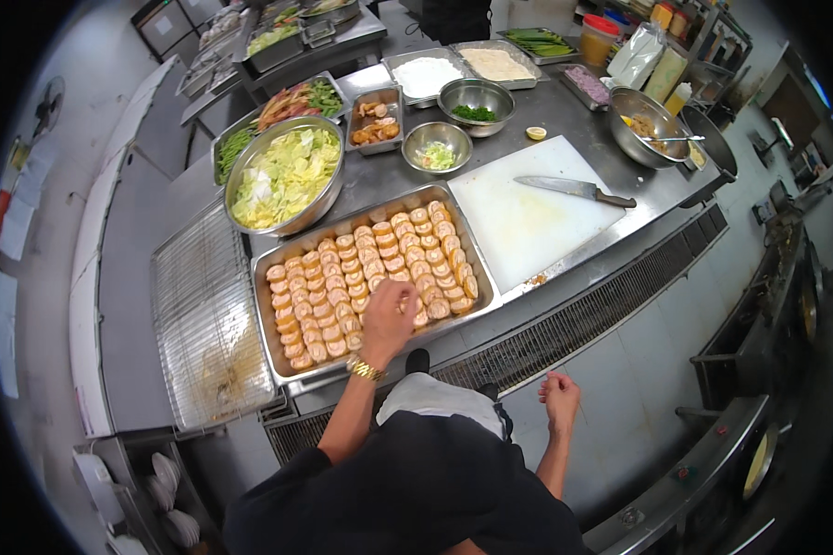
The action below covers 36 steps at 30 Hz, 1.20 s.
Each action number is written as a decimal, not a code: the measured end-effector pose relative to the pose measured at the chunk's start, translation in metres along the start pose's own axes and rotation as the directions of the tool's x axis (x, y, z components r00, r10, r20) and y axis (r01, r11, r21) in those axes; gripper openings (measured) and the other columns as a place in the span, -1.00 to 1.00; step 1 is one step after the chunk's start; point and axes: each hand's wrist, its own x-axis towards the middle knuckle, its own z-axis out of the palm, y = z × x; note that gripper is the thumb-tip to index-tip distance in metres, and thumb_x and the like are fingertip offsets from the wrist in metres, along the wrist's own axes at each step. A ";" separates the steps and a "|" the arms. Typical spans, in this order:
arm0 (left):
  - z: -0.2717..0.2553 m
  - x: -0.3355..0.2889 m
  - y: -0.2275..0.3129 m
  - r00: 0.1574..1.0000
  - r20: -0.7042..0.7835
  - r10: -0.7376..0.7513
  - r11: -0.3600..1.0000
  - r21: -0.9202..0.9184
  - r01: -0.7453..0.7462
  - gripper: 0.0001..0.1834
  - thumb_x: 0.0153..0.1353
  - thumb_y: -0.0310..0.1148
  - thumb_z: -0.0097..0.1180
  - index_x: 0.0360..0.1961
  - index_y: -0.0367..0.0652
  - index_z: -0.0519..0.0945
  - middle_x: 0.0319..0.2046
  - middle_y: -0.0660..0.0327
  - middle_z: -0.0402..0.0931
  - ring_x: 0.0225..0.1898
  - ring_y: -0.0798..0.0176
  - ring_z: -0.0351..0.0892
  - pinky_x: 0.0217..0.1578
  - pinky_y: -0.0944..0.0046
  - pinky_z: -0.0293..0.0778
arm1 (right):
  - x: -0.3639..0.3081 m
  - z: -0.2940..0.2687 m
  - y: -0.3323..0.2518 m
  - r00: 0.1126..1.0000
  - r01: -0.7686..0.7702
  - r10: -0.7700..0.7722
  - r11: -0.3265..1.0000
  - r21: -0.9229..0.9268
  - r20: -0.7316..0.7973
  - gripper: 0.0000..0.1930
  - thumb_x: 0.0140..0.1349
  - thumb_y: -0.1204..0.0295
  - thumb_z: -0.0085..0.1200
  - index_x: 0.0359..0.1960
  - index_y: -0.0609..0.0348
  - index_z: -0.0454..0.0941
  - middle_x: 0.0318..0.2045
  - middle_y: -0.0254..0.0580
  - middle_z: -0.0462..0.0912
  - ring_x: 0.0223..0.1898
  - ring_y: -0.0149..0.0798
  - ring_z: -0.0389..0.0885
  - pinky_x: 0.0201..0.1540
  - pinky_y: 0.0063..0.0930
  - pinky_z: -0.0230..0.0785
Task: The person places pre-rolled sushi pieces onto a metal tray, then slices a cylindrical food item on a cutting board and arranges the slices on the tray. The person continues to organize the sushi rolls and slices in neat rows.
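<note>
A deep metal tray (484, 280) holds rows of sliced rolls (329, 287), pale inside with an orange-brown rim, overlapping upright. Over the near middle of these rows is my left hand (391, 319), with a gold watch (366, 369) on its wrist. Its fingers curl down against the slices, and what they pinch, if anything, is hidden. My right hand (560, 400) hangs off the table's edge above the floor, fingers curled in, with nothing showing in them.
Right of the tray, a knife (574, 189) lies on a white cutting board (500, 240). A bowl of chopped cabbage (285, 176) stands behind the tray, a wire rack (208, 314) left of it. Several bowls and trays line the back. A cooking range (694, 462) stands right.
</note>
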 end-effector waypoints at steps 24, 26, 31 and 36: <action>-0.060 0.144 -0.160 0.986 0.153 0.072 0.997 -0.022 -0.069 -0.92 0.46 -0.51 0.30 -0.16 -0.33 0.69 -0.24 0.03 0.67 -0.28 0.05 0.72 -0.19 0.15 0.65 | -0.089 0.161 -0.032 0.997 -0.069 0.070 0.994 -0.080 0.013 -0.69 0.57 0.33 0.16 0.09 0.34 0.76 -0.27 -0.19 0.81 -0.31 -0.36 0.80 -0.27 -0.41 0.65; -0.053 0.144 -0.153 0.976 0.214 0.049 0.997 -0.063 -0.036 -0.93 0.44 -0.53 0.30 -0.15 -0.31 0.68 -0.24 0.02 0.65 -0.23 -0.01 0.71 -0.15 0.11 0.64 | -0.091 0.164 -0.028 0.998 -0.069 0.069 0.995 -0.071 0.004 -0.69 0.55 0.33 0.17 0.08 0.32 0.77 -0.27 -0.20 0.83 -0.30 -0.36 0.81 -0.26 -0.41 0.67; -0.029 0.127 -0.121 0.955 0.270 0.119 0.986 -0.144 -0.082 -0.95 0.40 -0.56 0.32 -0.17 -0.29 0.67 -0.27 0.08 0.63 -0.28 0.07 0.69 -0.16 0.14 0.62 | -0.091 0.162 -0.021 0.997 0.019 -0.030 0.988 -0.156 -0.071 -0.68 0.49 0.25 0.22 -0.03 0.29 0.82 -0.31 -0.10 0.86 -0.25 -0.24 0.84 -0.15 -0.27 0.68; 0.004 0.087 -0.063 0.869 0.476 0.136 0.955 -0.298 0.014 -0.96 0.40 -0.57 0.31 -0.23 -0.28 0.68 -0.35 0.13 0.62 -0.34 0.19 0.66 -0.22 0.19 0.59 | -0.087 0.149 -0.030 0.982 0.012 -0.031 0.994 -0.105 -0.188 -0.67 0.40 0.22 0.27 -0.08 0.27 0.83 -0.28 -0.03 0.88 -0.22 -0.15 0.85 -0.03 -0.25 0.66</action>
